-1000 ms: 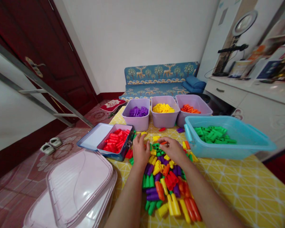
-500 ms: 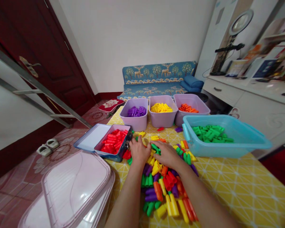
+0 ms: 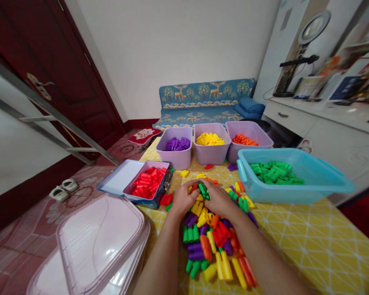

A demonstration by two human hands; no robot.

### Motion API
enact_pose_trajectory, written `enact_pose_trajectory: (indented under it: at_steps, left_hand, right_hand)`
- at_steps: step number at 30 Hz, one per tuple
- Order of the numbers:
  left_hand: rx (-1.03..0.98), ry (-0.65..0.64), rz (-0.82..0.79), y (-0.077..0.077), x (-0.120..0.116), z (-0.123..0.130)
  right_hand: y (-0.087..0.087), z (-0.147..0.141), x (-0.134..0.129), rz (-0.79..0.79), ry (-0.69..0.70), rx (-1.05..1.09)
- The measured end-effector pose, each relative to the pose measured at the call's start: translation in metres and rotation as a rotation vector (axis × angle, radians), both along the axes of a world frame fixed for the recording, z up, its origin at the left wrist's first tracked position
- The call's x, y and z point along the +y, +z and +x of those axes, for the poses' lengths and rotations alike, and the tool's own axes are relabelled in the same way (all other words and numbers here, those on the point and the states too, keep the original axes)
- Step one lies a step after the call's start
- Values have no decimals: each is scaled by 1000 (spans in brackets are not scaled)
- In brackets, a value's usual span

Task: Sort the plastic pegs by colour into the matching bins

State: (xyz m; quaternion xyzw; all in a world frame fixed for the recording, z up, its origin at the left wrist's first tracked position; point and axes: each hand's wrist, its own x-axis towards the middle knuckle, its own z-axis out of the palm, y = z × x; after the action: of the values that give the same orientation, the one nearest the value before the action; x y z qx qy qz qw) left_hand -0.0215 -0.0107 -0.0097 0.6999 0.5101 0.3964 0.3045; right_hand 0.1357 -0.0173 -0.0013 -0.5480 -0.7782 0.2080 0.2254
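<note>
Both hands meet over the far end of a mixed pile of coloured plastic pieces point(image 3: 203, 241) on the yellow cloth. My right hand point(image 3: 217, 198) has its fingers curled round several green pieces point(image 3: 203, 191). Just left of it, my left hand point(image 3: 184, 197) is bent over the pile's edge, near a red piece; its fingertips are partly hidden, so what it grips is unclear. Red pieces point(image 3: 149, 181) fill a box at the left. Purple point(image 3: 177, 144), yellow point(image 3: 209, 139) and orange pieces point(image 3: 244, 139) lie in separate lilac bins; green ones point(image 3: 275, 172) are in a blue tub.
Pale pink lids point(image 3: 101, 241) are stacked at the lower left. The blue tub point(image 3: 295, 194) stands at the right of the table. Loose pieces lie between the bins and the pile. Behind the table is a patterned sofa point(image 3: 206, 98); a metal ladder point(image 3: 58, 119) leans at left.
My left hand has moved right and slightly nearer, away from the red box and closer to my right hand. My right hand stays at the green pieces. The view has shifted slightly.
</note>
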Motion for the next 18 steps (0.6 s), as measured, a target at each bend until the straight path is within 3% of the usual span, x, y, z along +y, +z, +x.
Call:
enact_pose_trajectory:
  at_steps: [4, 9, 13, 18]
  left_hand:
    - [-150, -107, 22, 2, -4, 4]
    - [-444, -135, -74, 0, -1, 9]
    - [-545, -30, -97, -4, 3, 9]
    - [-461, 95, -28, -12, 8, 8]
  right_hand:
    - [2, 1, 0, -20, -20, 226]
    - [1, -1, 3, -13, -26, 485]
    - [-3, 1, 7, 5, -45, 644]
    - [-5, 2, 10, 63, -56, 573]
